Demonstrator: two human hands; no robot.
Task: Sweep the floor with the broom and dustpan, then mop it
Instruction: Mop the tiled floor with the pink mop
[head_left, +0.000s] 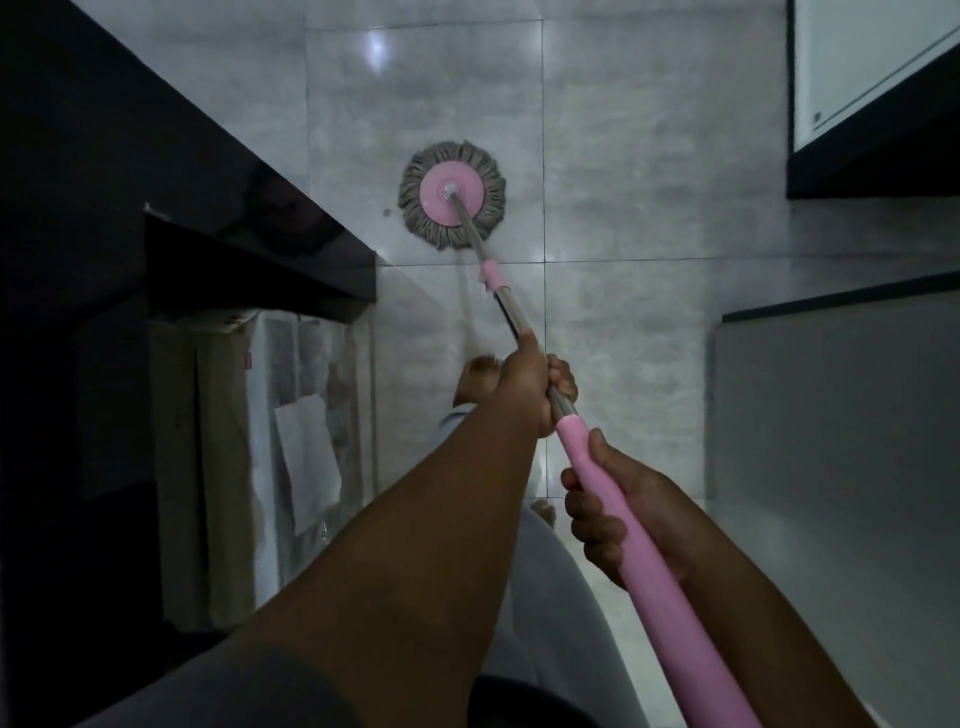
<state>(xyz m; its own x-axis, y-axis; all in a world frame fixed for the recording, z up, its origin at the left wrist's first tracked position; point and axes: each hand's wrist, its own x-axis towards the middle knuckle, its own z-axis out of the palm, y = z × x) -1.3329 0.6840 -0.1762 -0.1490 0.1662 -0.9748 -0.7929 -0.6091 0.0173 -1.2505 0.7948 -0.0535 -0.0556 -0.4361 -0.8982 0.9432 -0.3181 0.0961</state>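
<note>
A dark counter crowds us at nine o'clock, a white cabinet at one, a grey panel at three. Between them, at twelve, our mop head lies flat on the tiled floor. Our left hand curls round the steel shaft; our right hand clasps the pink grip below.

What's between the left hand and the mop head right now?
Only the mop's own steel pole with its pink collar, running from the left hand to the mop head over bare floor tiles, per the head view.
</note>
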